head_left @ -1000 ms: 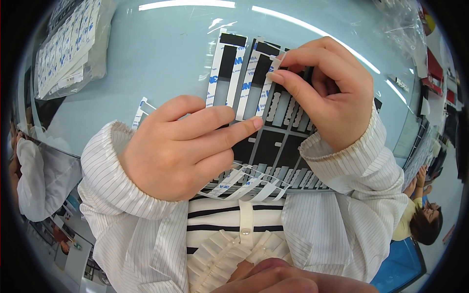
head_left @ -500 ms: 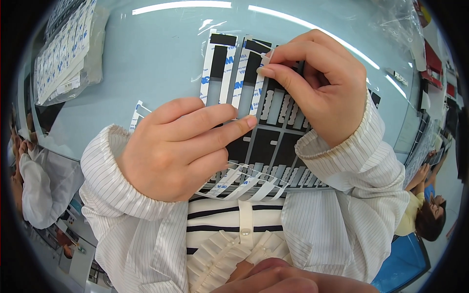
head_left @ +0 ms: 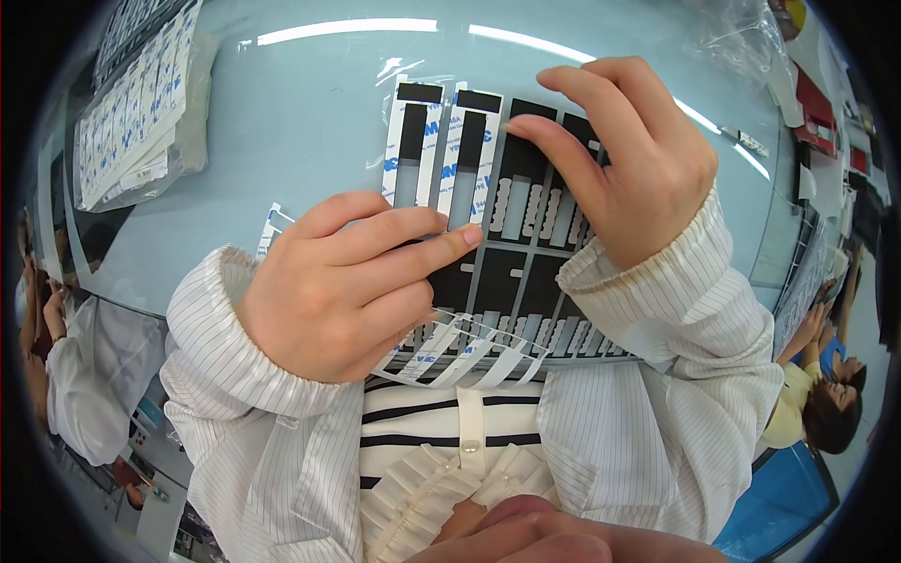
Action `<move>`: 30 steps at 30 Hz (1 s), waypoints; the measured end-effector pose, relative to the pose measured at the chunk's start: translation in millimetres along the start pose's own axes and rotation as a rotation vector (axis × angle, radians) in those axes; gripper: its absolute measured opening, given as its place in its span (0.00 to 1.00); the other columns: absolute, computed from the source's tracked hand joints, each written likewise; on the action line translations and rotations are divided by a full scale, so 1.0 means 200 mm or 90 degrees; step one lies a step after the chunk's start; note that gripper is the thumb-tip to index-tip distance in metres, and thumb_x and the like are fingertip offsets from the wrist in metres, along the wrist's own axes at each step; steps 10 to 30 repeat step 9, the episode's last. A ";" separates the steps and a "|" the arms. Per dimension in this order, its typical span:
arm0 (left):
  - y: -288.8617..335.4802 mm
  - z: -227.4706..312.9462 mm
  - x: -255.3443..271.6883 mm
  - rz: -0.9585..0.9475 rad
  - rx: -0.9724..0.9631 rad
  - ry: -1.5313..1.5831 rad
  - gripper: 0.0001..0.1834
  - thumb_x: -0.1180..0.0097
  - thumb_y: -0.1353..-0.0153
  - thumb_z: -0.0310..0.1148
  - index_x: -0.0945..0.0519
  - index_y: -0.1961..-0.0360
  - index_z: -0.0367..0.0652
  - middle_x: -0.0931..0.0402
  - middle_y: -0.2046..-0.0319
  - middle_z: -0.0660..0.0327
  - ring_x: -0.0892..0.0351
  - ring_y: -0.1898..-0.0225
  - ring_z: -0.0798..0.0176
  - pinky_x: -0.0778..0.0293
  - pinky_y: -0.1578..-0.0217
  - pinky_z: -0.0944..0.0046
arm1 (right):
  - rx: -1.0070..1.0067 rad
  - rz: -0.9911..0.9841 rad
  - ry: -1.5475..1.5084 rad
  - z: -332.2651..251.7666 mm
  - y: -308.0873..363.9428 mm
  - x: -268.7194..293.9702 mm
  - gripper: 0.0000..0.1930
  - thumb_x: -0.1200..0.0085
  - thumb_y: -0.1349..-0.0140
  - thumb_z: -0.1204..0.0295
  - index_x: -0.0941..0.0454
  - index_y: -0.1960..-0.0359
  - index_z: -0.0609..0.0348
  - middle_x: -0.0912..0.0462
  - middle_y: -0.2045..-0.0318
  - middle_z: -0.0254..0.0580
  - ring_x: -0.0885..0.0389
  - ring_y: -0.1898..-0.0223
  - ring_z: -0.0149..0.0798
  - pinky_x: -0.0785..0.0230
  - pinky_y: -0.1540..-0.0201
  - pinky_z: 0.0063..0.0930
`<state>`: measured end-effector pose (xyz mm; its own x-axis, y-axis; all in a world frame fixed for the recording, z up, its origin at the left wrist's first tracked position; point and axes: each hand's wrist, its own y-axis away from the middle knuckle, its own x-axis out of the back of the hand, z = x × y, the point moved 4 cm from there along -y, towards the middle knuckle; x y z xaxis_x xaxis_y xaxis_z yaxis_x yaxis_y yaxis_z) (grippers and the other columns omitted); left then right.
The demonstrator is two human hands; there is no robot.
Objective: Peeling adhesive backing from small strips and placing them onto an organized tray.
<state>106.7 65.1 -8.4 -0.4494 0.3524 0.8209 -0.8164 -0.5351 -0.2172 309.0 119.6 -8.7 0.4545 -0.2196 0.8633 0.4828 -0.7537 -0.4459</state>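
Observation:
My left hand [head_left: 328, 286] reaches across black panels, with the tip of one outstretched finger on the lower end of an adhesive strip [head_left: 481, 178]. Its lowest finger is bent over a curled sheet of white adhesive strips [head_left: 469, 349]; its thumb is hidden. Two panels at the far side carry white backing strips with blue print along their edges, another strip [head_left: 391, 159] among them. My right hand [head_left: 648, 164] hovers beyond them, thumb and forefinger apart with nothing between. Just under it are black panels [head_left: 532, 141] edged with white wavy strips.
Clear bags of printed adhesive strips [head_left: 141, 122] lie at the far left of the glossy table [head_left: 310, 103]. Crumpled clear plastic [head_left: 741, 47] is at the far right. Other people are at both sides, one in a yellow top [head_left: 788, 408] at the right.
My right thumb and forefinger have come apart and lifted off the strip they pinched. That strip now lies flat along the second panel. My left hand stays nearly in place.

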 end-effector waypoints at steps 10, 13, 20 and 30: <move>0.00 0.01 0.01 -0.013 0.015 0.004 0.09 0.36 0.53 0.30 0.26 0.75 0.42 0.19 0.45 0.54 0.19 0.48 0.54 0.28 0.54 0.52 | 0.120 -0.181 0.030 -0.04 0.09 0.03 0.29 0.46 0.44 0.44 0.17 0.46 0.44 0.26 0.39 0.49 0.25 0.51 0.48 0.26 0.49 0.34; 0.00 0.01 0.01 -0.013 0.015 0.004 0.09 0.36 0.53 0.30 0.26 0.75 0.42 0.19 0.45 0.54 0.19 0.48 0.54 0.28 0.54 0.52 | 0.120 -0.181 0.030 -0.04 0.09 0.03 0.29 0.46 0.44 0.44 0.17 0.46 0.44 0.26 0.39 0.49 0.25 0.51 0.48 0.26 0.49 0.34; 0.00 0.01 0.01 -0.013 0.015 0.004 0.09 0.36 0.53 0.30 0.26 0.75 0.42 0.19 0.45 0.54 0.19 0.48 0.54 0.28 0.54 0.52 | 0.120 -0.181 0.030 -0.04 0.09 0.03 0.29 0.46 0.44 0.44 0.17 0.46 0.44 0.26 0.39 0.49 0.25 0.51 0.48 0.26 0.49 0.34; 0.00 0.01 0.01 -0.013 0.015 0.004 0.09 0.36 0.53 0.30 0.26 0.75 0.42 0.19 0.45 0.54 0.19 0.48 0.54 0.28 0.54 0.52 | 0.120 -0.181 0.030 -0.04 0.09 0.03 0.29 0.46 0.44 0.44 0.17 0.46 0.44 0.26 0.39 0.49 0.25 0.51 0.48 0.26 0.49 0.34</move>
